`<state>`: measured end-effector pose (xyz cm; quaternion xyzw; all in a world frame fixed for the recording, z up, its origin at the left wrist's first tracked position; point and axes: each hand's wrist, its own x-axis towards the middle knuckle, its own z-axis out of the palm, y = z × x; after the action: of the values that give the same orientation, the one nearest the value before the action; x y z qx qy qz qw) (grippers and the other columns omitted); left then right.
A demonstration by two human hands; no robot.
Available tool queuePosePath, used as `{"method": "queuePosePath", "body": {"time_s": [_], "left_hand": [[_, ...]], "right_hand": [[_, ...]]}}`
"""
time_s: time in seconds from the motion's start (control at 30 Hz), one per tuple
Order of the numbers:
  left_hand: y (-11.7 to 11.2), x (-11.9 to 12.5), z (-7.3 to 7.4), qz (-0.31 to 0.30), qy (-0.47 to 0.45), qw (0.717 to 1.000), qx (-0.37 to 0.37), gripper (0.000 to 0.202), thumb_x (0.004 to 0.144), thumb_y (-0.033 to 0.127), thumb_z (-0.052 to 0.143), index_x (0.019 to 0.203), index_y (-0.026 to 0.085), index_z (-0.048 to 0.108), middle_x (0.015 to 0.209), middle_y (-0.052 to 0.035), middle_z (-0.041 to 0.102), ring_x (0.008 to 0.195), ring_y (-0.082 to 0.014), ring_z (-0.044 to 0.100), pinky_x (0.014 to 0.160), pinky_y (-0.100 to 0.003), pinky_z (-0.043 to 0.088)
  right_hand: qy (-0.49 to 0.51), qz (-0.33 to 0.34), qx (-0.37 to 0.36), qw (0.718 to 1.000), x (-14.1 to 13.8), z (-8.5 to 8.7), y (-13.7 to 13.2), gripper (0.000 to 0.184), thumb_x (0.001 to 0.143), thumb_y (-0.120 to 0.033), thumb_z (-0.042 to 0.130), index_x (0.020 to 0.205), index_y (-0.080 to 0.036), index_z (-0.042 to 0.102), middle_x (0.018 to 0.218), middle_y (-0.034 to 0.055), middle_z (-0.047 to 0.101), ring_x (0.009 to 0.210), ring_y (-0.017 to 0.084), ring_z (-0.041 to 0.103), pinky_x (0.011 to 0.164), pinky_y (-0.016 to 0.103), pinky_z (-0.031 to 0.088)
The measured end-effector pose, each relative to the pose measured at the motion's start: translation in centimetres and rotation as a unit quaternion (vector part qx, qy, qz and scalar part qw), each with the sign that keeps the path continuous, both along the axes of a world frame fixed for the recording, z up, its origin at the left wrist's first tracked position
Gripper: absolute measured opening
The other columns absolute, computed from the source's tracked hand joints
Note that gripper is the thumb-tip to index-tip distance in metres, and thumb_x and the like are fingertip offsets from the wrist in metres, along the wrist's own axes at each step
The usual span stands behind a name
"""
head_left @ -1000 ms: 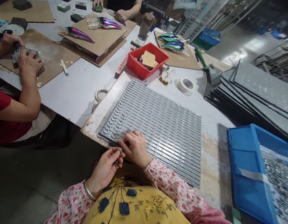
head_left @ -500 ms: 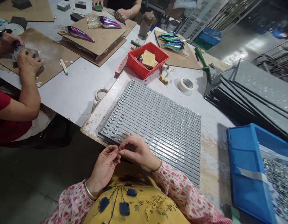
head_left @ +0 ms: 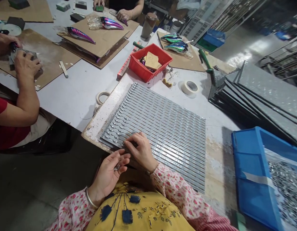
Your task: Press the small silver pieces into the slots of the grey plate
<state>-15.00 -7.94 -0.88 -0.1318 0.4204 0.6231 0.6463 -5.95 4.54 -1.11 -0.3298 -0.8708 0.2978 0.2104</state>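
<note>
Was open at right, crowded ahead

Ran free between ribbed board (head_left: 158, 125) and blue bin (head_left: 249, 165); met tape roll (head_left: 186, 90) and red tray (head_left: 139, 70) beyond.

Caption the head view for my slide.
Right hand over a ridged grey board, left hand holding small shiny pieces.

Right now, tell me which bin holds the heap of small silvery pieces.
The large blue bin at lower right, beyond the ridged grey sheet; the red bin shows a pale yellow block instead.

1. Your ridged board (head_left: 167, 115) has a glossy, metallic sheen.
2. Your sleeves (head_left: 177, 183) look like matt cloth.
3. Your bin (head_left: 248, 160) is smooth plastic.
4. Your worktop (head_left: 97, 122) looks rough, chipped at its edge.
</note>
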Motion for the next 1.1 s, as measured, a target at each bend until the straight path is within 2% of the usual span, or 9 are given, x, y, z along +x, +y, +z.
{"method": "queuePosePath", "body": {"time_s": [0.07, 0.13, 0.3, 0.4, 0.53, 0.73, 0.97, 1.03, 1.1], "left_hand": [[-0.1, 0.0, -0.2, -0.005, -0.008, 1.000, -0.004, 0.018, 0.077, 0.024, 0.063, 0.091, 0.013, 0.063, 0.073, -0.0029, 0.063, 0.054, -0.0044, 0.053, 0.047, -0.013, 0.041], [-0.1, 0.0, -0.3, -0.005, -0.018, 1.000, 0.007, 0.017, 0.079, 0.027, 0.061, 0.088, 0.012, 0.062, 0.067, -0.0002, 0.059, 0.048, -0.0024, 0.045, 0.044, -0.013, 0.036], [-0.1, -0.1, -0.1, -0.022, -0.026, 0.999, 0.041, 0.021, 0.081, 0.023, 0.057, 0.099, 0.013, 0.058, 0.076, -0.0034, 0.060, 0.055, -0.0051, 0.047, 0.048, -0.016, 0.036], [-0.2, -0.1, 0.0, -0.030, -0.021, 0.999, 0.033, 0.013, 0.080, 0.025, 0.059, 0.089, 0.015, 0.056, 0.073, -0.0022, 0.060, 0.052, -0.0043, 0.045, 0.048, -0.015, 0.035], [-0.1, 0.0, 0.1, -0.038, -0.011, 0.999, 0.015, 0.014, 0.076, 0.026, 0.064, 0.082, 0.017, 0.056, 0.076, -0.0028, 0.062, 0.055, -0.0055, 0.049, 0.048, -0.016, 0.036], [-0.1, 0.1, -0.2, -0.016, 0.021, 0.999, 0.033, 0.016, 0.070, 0.024, 0.070, 0.080, 0.014, 0.063, 0.076, -0.0005, 0.057, 0.060, -0.0051, 0.048, 0.053, -0.016, 0.039], [0.2, 0.1, 0.1, 0.012, 0.039, 0.999, 0.016, 0.018, 0.066, 0.023, 0.074, 0.077, 0.014, 0.064, 0.069, 0.0005, 0.055, 0.053, -0.0031, 0.042, 0.047, -0.014, 0.034], [0.3, 0.1, 0.2, 0.025, 0.044, 0.999, 0.007, 0.019, 0.066, 0.023, 0.073, 0.080, 0.013, 0.065, 0.071, 0.0001, 0.055, 0.055, -0.0026, 0.043, 0.050, -0.013, 0.036], [0.5, 0.1, 0.3, 0.036, 0.039, 0.999, 0.011, 0.022, 0.067, 0.023, 0.073, 0.084, 0.013, 0.066, 0.073, 0.0000, 0.056, 0.056, -0.0022, 0.045, 0.052, -0.013, 0.038]], "right_hand": [[-0.041, -0.008, 0.040, 0.998, -0.2, -0.2, -0.2, 0.017, 0.085, -0.030, 0.055, 0.072, -0.020, 0.060, 0.072, 0.0025, 0.061, 0.074, 0.017, 0.048, 0.070, 0.031, 0.035], [-0.079, -0.012, 0.073, 0.994, -0.3, -0.3, -0.4, 0.017, 0.084, -0.030, 0.056, 0.072, -0.020, 0.059, 0.072, 0.0023, 0.060, 0.077, 0.018, 0.047, 0.071, 0.031, 0.033], [-0.130, 0.000, 0.094, 0.987, -0.4, 0.1, -0.4, 0.016, 0.082, -0.029, 0.056, 0.068, -0.020, 0.055, 0.069, 0.0009, 0.058, 0.076, 0.018, 0.045, 0.069, 0.030, 0.028], [-0.151, 0.019, 0.098, 0.983, -0.6, 0.4, 0.0, 0.017, 0.081, -0.029, 0.057, 0.067, -0.020, 0.054, 0.068, 0.0005, 0.057, 0.074, 0.017, 0.044, 0.067, 0.030, 0.027], [-0.172, 0.050, 0.094, 0.979, -0.6, 0.7, 0.7, 0.017, 0.080, -0.028, 0.058, 0.066, -0.020, 0.054, 0.066, 0.0008, 0.057, 0.072, 0.017, 0.045, 0.064, 0.030, 0.027], [-0.139, 0.064, 0.055, 0.987, -0.5, 0.7, 1.4, 0.021, 0.084, -0.032, 0.056, 0.067, -0.019, 0.054, 0.067, 0.0006, 0.059, 0.068, 0.015, 0.046, 0.063, 0.027, 0.031], [-0.144, 0.048, 0.076, 0.986, -0.7, 0.2, 1.2, 0.021, 0.082, -0.033, 0.058, 0.067, -0.019, 0.054, 0.068, 0.0014, 0.059, 0.068, 0.016, 0.046, 0.063, 0.028, 0.031], [-0.112, 0.047, 0.051, 0.991, -0.4, 0.3, 1.3, 0.020, 0.083, -0.032, 0.058, 0.068, -0.019, 0.054, 0.068, 0.0012, 0.059, 0.069, 0.016, 0.047, 0.064, 0.028, 0.033], [-0.047, 0.063, -0.007, 0.997, 0.1, 0.7, 1.3, 0.019, 0.084, -0.031, 0.057, 0.071, -0.018, 0.056, 0.069, 0.0012, 0.060, 0.070, 0.015, 0.049, 0.066, 0.027, 0.036]]}}
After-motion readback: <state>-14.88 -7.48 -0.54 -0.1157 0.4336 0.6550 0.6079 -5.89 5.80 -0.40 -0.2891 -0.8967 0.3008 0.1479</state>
